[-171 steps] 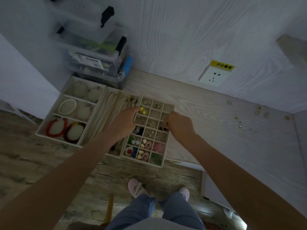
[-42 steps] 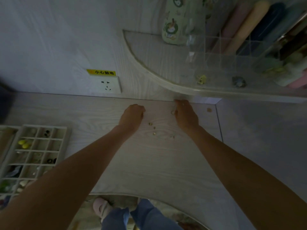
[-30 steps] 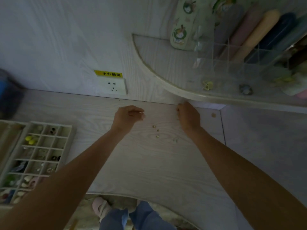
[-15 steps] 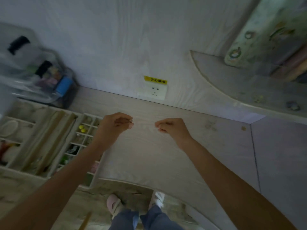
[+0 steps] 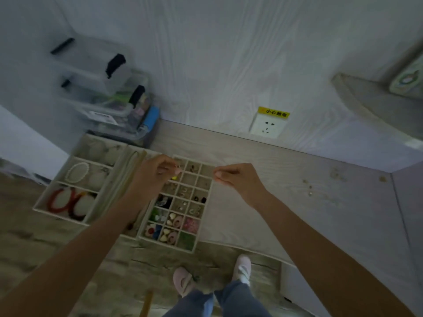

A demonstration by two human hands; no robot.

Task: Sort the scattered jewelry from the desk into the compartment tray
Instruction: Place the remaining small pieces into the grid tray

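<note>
Pale felt lines the compartment tray (image 5: 207, 197), which lies on the bench (image 5: 274, 179) with its long axis running away from the person. The left hand (image 5: 155, 177) hovers directly over its far rows, pinching a small piece of jewelry (image 5: 177, 167) at the fingertips, so it seems nearer for the drop. The right hand (image 5: 235, 179) hangs by the tray's far right corner, fingertips pinched together; what they hold I cannot tell. More scattered jewelry (image 5: 309, 187) lies well apart on the right.
</note>
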